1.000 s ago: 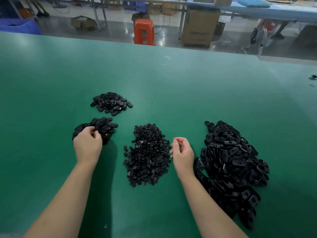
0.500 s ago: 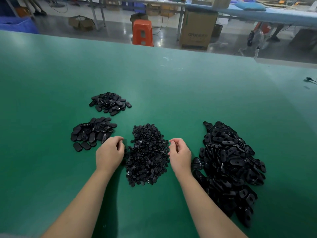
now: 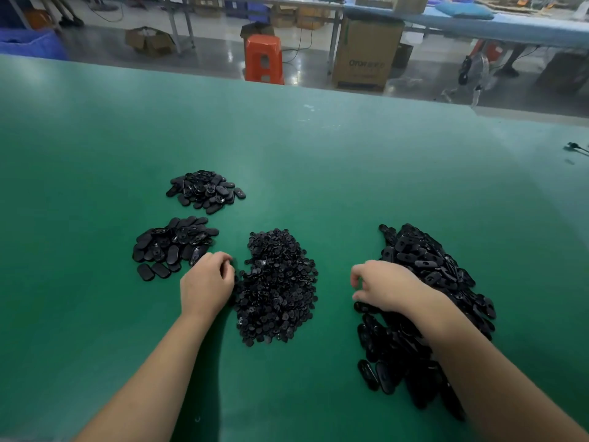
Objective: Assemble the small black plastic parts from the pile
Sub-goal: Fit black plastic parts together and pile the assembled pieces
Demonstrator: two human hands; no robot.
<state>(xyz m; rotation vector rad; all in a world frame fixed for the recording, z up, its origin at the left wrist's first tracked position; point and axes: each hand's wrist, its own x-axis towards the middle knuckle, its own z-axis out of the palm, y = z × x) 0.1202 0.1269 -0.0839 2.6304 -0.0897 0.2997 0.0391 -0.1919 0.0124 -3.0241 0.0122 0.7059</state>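
Observation:
Four heaps of black plastic parts lie on the green table point(image 3: 350, 173). Oval covers form a far left heap point(image 3: 205, 191) and a nearer left heap point(image 3: 172, 244). Small round pieces make up the middle heap point(image 3: 277, 288), and larger slotted oval parts the big right heap point(image 3: 443, 282). My left hand point(image 3: 207, 282) is curled, knuckles up, with its fingertips at the left edge of the middle heap; what it holds is hidden. My right hand point(image 3: 382, 288) rests palm down on the left edge of the big heap. Its thumb and forefinger are apart with nothing between them.
The table's far edge runs across the top of the view. Beyond it stand an orange stool point(image 3: 264, 59), a cardboard box point(image 3: 366, 52) and another bench. A small black item point(image 3: 575, 147) lies at the table's right edge.
My left hand went from the nearer left heap to the middle heap's left edge. My right hand moved right from beside the middle heap onto the big heap.

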